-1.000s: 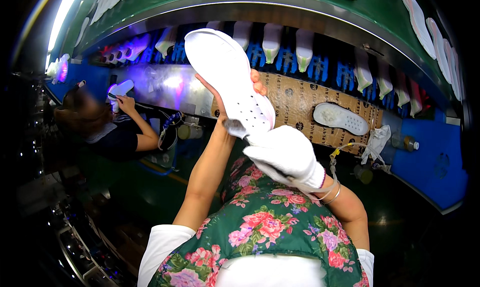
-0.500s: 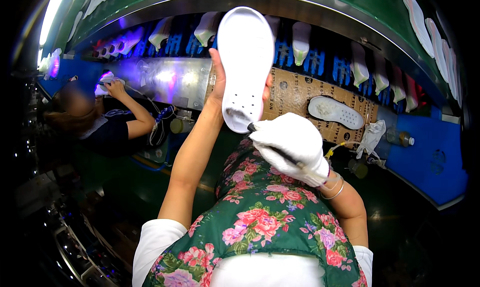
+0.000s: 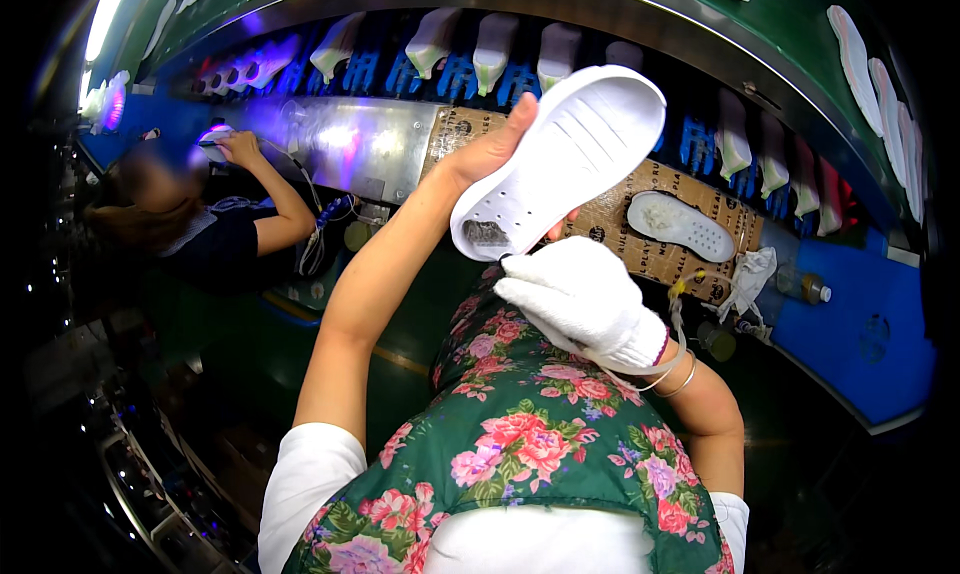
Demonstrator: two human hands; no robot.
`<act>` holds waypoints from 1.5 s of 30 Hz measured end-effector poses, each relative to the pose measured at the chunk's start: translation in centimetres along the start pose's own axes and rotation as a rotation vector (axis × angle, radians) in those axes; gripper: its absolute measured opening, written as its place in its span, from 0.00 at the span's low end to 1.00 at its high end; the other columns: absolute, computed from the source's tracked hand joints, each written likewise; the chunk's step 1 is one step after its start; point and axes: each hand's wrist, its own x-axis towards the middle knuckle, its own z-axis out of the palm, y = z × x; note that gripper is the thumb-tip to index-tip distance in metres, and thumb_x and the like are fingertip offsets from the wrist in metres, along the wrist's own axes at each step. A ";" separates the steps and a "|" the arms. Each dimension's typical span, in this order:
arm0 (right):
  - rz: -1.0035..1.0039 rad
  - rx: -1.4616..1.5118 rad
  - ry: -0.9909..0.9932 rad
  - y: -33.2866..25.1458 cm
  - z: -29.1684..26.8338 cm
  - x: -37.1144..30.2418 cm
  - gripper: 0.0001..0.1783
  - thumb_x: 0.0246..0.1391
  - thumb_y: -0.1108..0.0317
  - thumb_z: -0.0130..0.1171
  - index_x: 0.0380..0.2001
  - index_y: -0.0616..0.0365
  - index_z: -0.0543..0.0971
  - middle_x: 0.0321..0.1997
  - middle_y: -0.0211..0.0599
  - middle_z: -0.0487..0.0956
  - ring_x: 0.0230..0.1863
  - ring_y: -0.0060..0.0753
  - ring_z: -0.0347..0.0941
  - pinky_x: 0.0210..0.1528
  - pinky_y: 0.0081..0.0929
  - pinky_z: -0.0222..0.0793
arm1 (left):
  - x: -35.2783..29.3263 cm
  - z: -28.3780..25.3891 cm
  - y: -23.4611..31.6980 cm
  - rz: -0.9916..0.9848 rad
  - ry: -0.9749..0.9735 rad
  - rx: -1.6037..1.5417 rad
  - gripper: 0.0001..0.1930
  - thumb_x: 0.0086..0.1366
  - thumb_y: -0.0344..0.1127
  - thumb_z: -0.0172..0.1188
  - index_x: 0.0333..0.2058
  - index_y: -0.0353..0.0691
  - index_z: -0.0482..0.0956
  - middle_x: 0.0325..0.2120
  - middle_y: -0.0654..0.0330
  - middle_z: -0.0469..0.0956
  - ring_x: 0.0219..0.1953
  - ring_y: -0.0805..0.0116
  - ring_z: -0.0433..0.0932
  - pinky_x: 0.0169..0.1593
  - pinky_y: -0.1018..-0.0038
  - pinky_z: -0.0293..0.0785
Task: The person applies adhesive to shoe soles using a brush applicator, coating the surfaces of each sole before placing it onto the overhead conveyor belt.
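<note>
My bare left hand (image 3: 495, 149) grips a white shoe sole (image 3: 590, 124) by its edge, thumb along the left side and a fingertip showing past the right side. The sole is tilted, its narrower end with small holes and a dark grey patch (image 3: 486, 234) toward me. My right hand (image 3: 585, 299), in a white knitted glove, is closed around a thin dark-tipped tool (image 3: 505, 261), mostly hidden by the glove. That tip is at the sole's lower edge; whether it touches cannot be made out.
A second sole (image 3: 680, 226), greyish white, lies on printed brown cardboard (image 3: 600, 219) to the right. Behind it hangs a row of white shoes (image 3: 433, 44) on blue holders. A white glove (image 3: 748, 279) and a bottle (image 3: 805, 284) are at right. A co-worker (image 3: 230, 214) sits left.
My left hand has swung the sole's far end to the right, so it tilts now. The grey patch looks broader. The shoes behind have shifted right along with the view.
</note>
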 end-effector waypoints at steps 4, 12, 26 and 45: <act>0.050 0.212 -0.078 0.6 -0.2 0.6 0.18 0.43 0.76 0.73 0.41 0.56 0.84 0.40 0.38 0.85 0.40 0.43 0.82 0.41 0.35 0.77 | 0.3 0.5 0.2 -0.112 0.278 0.405 0.53 0.55 0.82 0.50 0.63 0.39 0.71 0.54 0.40 0.76 0.53 0.47 0.80 0.49 0.57 0.84; 0.131 0.168 -0.055 0.5 0.8 0.1 0.16 0.43 0.75 0.72 0.39 0.50 0.84 0.37 0.34 0.84 0.41 0.43 0.82 0.44 0.36 0.77 | 1.5 2.5 2.3 -0.476 0.389 1.029 0.62 0.53 0.90 0.37 0.63 0.36 0.73 0.62 0.37 0.69 0.65 0.45 0.70 0.64 0.59 0.69; 0.246 0.149 0.033 0.2 -1.0 -0.5 0.13 0.46 0.75 0.72 0.38 0.54 0.85 0.38 0.38 0.85 0.35 0.39 0.82 0.39 0.30 0.77 | 3.0 1.8 2.9 -0.410 0.459 1.082 0.56 0.58 0.86 0.39 0.64 0.39 0.71 0.56 0.40 0.76 0.57 0.50 0.78 0.56 0.60 0.77; 0.618 0.083 0.373 2.9 -5.1 -0.7 0.11 0.49 0.79 0.70 0.38 0.64 0.85 0.38 0.40 0.85 0.38 0.31 0.82 0.44 0.25 0.76 | 3.1 0.0 -8.5 0.376 0.312 -0.011 0.25 0.77 0.46 0.48 0.65 0.38 0.67 0.60 0.52 0.73 0.62 0.60 0.73 0.66 0.61 0.70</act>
